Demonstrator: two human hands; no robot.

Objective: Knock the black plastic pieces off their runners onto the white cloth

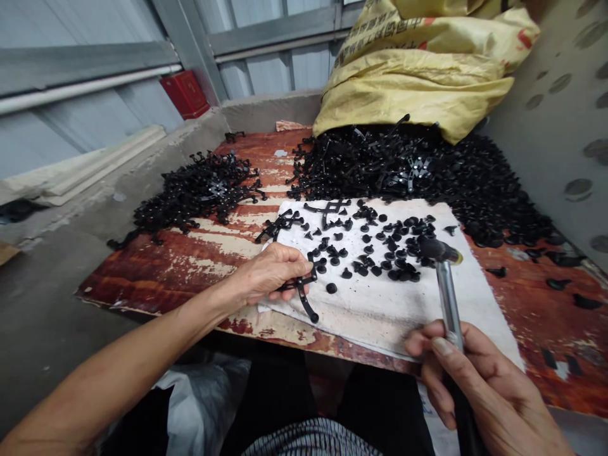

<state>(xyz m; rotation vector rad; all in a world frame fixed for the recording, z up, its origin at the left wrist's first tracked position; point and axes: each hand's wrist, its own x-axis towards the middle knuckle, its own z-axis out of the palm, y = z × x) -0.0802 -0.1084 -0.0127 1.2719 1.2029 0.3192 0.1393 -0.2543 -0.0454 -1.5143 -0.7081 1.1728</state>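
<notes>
My left hand (278,273) is closed around a black jointed linkage piece (304,297) with round ends, just above the near left edge of a white cloth (427,323). In my right hand (468,370) is a hammer (448,291) with a metal shaft and a dark head, held upright over the cloth's right side. Many small black round-headed plugs (375,253) lie scattered across the cloth. Near its far left corner rest a few more black linkage pieces (327,210). My fingers partly cover the held linkage.
A yellow woven sack (408,88) spills a large heap of black parts (370,161) at the back. Another heap of black linkages (199,190) lies left on the worn red board (175,266). A low concrete ledge (118,183) and a red box (185,95) stand behind.
</notes>
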